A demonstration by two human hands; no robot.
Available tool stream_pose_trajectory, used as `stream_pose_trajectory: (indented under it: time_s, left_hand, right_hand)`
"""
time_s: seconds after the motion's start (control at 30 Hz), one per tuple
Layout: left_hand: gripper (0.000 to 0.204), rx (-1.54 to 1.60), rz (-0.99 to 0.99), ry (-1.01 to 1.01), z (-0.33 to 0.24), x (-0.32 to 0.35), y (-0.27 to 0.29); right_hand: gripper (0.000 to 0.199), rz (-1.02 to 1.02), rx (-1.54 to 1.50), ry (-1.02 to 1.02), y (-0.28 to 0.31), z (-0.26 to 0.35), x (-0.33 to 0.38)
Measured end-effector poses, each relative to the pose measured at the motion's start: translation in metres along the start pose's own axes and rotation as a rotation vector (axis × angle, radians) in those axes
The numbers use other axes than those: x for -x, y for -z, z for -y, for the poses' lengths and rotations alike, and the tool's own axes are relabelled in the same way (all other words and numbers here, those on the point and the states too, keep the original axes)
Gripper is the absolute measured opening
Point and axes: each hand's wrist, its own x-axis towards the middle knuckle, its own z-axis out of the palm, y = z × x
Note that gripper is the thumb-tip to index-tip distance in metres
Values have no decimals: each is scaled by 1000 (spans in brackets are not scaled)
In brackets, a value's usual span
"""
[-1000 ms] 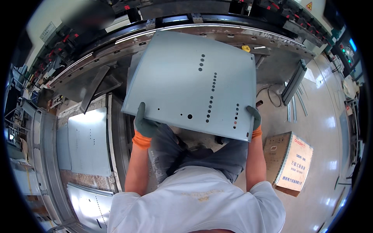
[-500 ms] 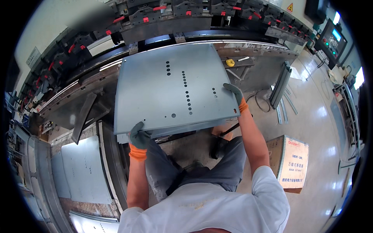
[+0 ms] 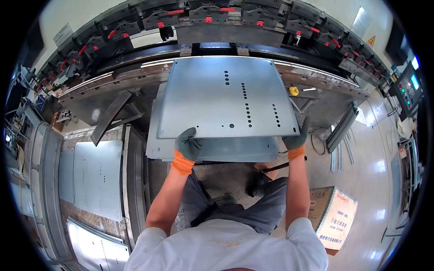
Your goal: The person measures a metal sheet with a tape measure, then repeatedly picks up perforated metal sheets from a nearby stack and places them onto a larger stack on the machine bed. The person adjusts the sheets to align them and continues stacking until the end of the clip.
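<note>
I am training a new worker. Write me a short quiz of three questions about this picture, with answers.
1. True or false: both hands wear gloves.
2. Which edge of the perforated metal sheet do the hands hold: A near, B far, C none?
3. What lies directly under the held sheet?

Key:
1. True: left hand and right hand wear grey gloves with orange cuffs.
2. A.
3. More flat sheets, a stack.

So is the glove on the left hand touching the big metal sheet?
Touching. The head view shows the left hand gripping the near edge of the metal sheet, fingers curled over it.
</note>
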Motion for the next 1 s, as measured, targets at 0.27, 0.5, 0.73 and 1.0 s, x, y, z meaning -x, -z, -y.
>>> stream_pose_trajectory:
  time_s: [0.27,0.5,0.73,1.0]
  left_hand:
    - [18,3,46,99,10,-19,-37]
    - [21,-27,93,74,18,-19,-35]
    - [23,-422,176,-279,24,-25,-7]
    - [16,-34,14,-29,15,-21,-28]
  right_hand:
    - [45,-198,327,111,2,-6,22]
    - [36,-314,324,144,2,-8,21]
    - [40,-298,361,171,-16,-18,16]
    - [39,-300,336,153,-16,-13,20]
